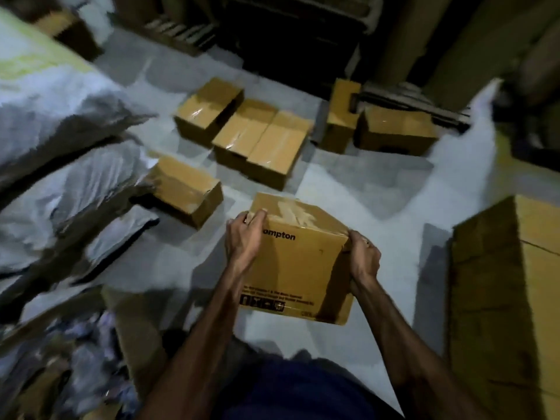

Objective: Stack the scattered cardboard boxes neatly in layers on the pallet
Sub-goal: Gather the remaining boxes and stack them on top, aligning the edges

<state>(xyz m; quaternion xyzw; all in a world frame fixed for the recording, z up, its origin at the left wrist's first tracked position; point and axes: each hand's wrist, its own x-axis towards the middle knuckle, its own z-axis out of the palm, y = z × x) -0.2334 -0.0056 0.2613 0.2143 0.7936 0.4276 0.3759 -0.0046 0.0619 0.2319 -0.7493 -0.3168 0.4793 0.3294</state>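
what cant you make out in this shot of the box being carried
- Held box, head view: the brand word's first letters are covered by the left hand; the small print near its bottom is blurred.
- Right hand: its fingertips are hidden behind the box's corner.
- Boxes on the floor: any markings lost to motion blur.
- Pallet: cannot be picked out with certainty in the dark.

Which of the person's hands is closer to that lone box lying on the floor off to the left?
The left. The left hand grips the held box's left top corner, just right of the lone box. The right hand grips the opposite corner, farther away.
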